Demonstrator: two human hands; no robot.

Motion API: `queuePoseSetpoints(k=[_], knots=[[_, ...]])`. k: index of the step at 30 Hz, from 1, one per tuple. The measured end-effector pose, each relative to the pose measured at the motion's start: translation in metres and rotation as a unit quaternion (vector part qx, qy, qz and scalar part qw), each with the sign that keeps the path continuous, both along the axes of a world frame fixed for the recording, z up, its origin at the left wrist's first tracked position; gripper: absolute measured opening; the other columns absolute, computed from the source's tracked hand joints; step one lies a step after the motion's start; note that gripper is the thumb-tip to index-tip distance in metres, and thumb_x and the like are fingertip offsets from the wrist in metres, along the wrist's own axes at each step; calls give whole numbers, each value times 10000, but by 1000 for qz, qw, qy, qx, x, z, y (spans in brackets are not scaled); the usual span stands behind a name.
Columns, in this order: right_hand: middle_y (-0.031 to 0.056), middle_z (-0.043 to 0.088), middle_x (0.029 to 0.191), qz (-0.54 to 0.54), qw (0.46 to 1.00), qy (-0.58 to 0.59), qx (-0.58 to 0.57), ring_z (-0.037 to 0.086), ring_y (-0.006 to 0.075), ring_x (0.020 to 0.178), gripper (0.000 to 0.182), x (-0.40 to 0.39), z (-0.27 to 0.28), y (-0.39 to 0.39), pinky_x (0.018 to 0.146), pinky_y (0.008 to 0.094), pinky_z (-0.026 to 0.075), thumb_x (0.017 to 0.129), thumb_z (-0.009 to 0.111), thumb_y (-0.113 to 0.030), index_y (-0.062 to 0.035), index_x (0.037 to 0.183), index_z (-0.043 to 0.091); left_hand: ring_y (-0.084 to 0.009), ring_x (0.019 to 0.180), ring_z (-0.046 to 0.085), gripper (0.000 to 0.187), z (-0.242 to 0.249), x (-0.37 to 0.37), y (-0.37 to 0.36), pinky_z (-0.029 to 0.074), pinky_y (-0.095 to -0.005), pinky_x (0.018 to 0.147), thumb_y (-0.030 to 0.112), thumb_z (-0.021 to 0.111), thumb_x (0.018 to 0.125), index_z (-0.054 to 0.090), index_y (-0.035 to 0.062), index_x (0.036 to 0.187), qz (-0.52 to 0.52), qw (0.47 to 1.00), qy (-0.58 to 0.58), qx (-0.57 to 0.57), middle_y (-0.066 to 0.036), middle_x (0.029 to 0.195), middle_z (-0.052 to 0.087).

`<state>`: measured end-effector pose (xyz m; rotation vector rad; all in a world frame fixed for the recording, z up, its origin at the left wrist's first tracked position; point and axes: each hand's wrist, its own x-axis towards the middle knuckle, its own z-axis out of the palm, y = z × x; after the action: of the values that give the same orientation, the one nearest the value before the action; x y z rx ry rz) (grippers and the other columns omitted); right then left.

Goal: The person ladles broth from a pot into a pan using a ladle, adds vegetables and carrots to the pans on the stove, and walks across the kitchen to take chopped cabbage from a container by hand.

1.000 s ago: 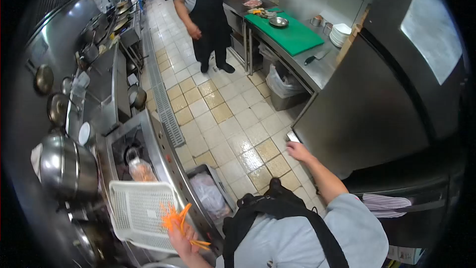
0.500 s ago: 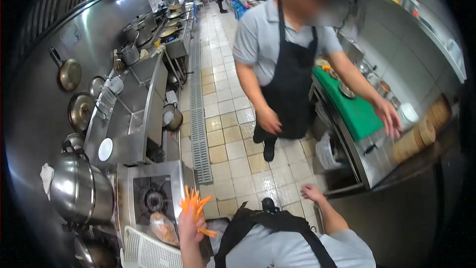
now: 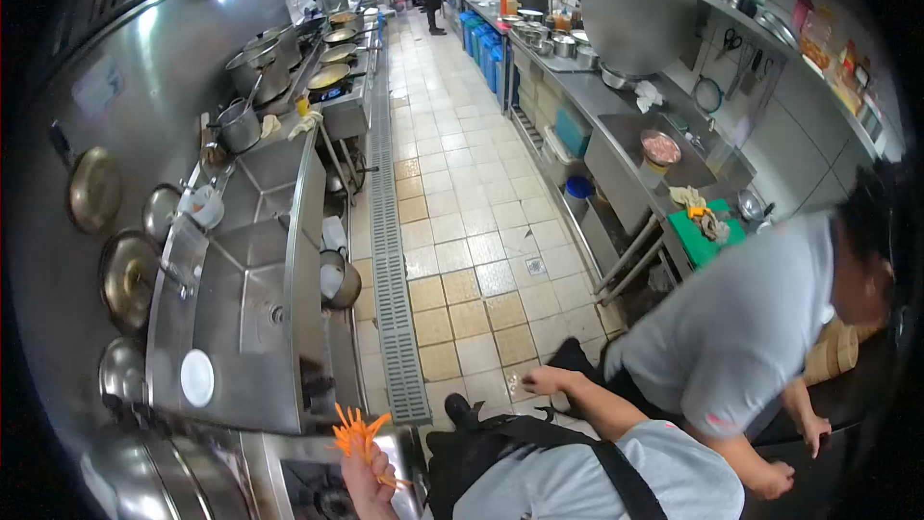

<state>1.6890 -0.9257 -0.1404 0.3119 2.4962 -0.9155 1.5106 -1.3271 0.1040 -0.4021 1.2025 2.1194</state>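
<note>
Carrot strips [image 3: 358, 430] fan out above and below my left hand [image 3: 364, 477], which is closed around the bunch. That hand is over the front side of the stove [image 3: 260, 457], at the lower left. My right hand [image 3: 547, 380] swings in front of my body above the floor tiles, its fingers curled in with nothing seen in them. Close to my right side, a co-worker in a grey shirt [image 3: 741, 318] bends over. The co-worker's hands [image 3: 773, 479] are low over a dark surface and belong to neither of my arms.
On the left runs a steel sink [image 3: 306, 327] with a white plate [image 3: 197, 377] on its edge. A large steel pot [image 3: 144, 472] stands nearer. A tiled aisle [image 3: 472, 221] with a drain grate [image 3: 390, 260] leads ahead. At right are a green board [image 3: 701, 243] and a meat bowl [image 3: 660, 149].
I have moved forward along the aisle, carrot strips still in my left hand. My right hand has curled and come inward. The co-worker has gone from standing ahead to bending at my right.
</note>
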Motion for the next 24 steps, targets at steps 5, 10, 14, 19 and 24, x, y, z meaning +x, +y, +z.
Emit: queuePoseSetpoints(k=[5,10,14,19,24], knots=[[183,719,980,-310,950,49,1,708,264,778,367,-4,-25,88,707,383,554,926,582,-253,20,1162,645,-44,397,348,229,21,-133,57,260,-215,332,393,530,1035,505,169,998,-57,997,23,-37,60,608,409],[108,710,918,-510,847,58,-140,693,167,761,336,-44,-6,112,633,324,551,934,593,-213,26,1162,652,-49,406,340,206,21,-244,140,252,-213,345,350,534,1037,518,152,985,-113,993,30,-27,52,584,392],[96,704,896,-522,835,30,-173,689,165,759,326,-72,-22,118,616,315,551,940,603,-222,16,1156,659,-45,408,336,214,13,-319,225,249,-211,353,347,538,1036,533,138,990,-143,988,50,-31,44,602,416],[90,707,892,-499,839,-59,-209,682,162,734,310,-100,-74,173,593,302,540,935,624,-237,5,1122,679,-40,408,349,210,27,-394,311,252,-202,339,366,553,1027,534,157,1012,-133,988,79,-20,51,623,439],[81,686,820,-589,760,-15,-274,683,176,691,226,-220,-76,328,580,292,564,904,629,-192,8,986,694,-35,418,344,233,30,-447,339,245,-196,338,351,550,1032,544,118,1015,-11,997,63,-41,50,612,412]])
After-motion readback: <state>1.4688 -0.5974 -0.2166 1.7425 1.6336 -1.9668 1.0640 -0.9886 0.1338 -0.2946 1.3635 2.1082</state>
